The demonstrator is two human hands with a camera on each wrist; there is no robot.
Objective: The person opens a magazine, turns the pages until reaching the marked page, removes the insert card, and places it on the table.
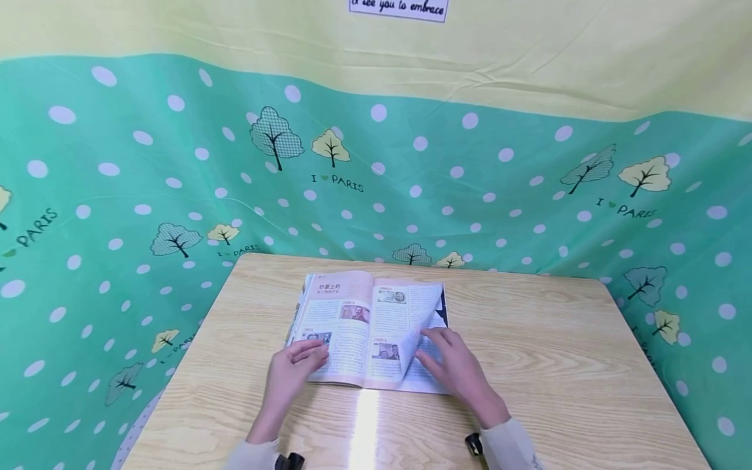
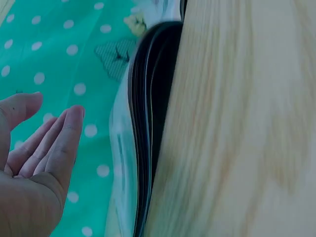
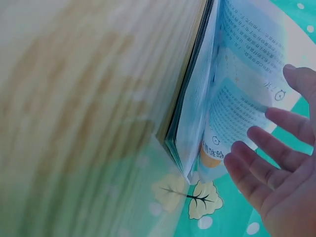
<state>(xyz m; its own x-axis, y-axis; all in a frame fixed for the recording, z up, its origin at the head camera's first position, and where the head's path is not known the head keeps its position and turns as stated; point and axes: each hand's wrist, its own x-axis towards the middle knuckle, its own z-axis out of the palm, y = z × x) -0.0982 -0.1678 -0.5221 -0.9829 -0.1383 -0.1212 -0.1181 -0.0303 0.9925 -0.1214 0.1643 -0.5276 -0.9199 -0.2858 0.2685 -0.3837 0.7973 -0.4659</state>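
An open magazine point(image 1: 343, 365) with printed text and small photos lies on the wooden table. Its right-hand leaf point(image 1: 420, 313) is lifted and curls over toward the left, baring part of the page beneath. My right hand point(image 1: 455, 365) is at the outer edge of that leaf; in the right wrist view its fingers point(image 3: 269, 175) are spread and fairly straight against the printed sheet point(image 3: 242, 103). Over the lower left page hovers or rests my left hand point(image 1: 296, 365); contact is unclear. The left wrist view has that hand point(image 2: 44, 163) with extended fingers, holding nothing, beside the magazine's page edges point(image 2: 140, 123).
The wooden tabletop point(image 1: 558, 352) spreads around the magazine, with a bright light streak point(image 1: 364, 431) in front. Behind and at the sides hangs a green dotted curtain point(image 1: 352, 215) printed with trees. Dark wrist cameras point(image 1: 472, 444) sit near the light sleeves point(image 1: 508, 447).
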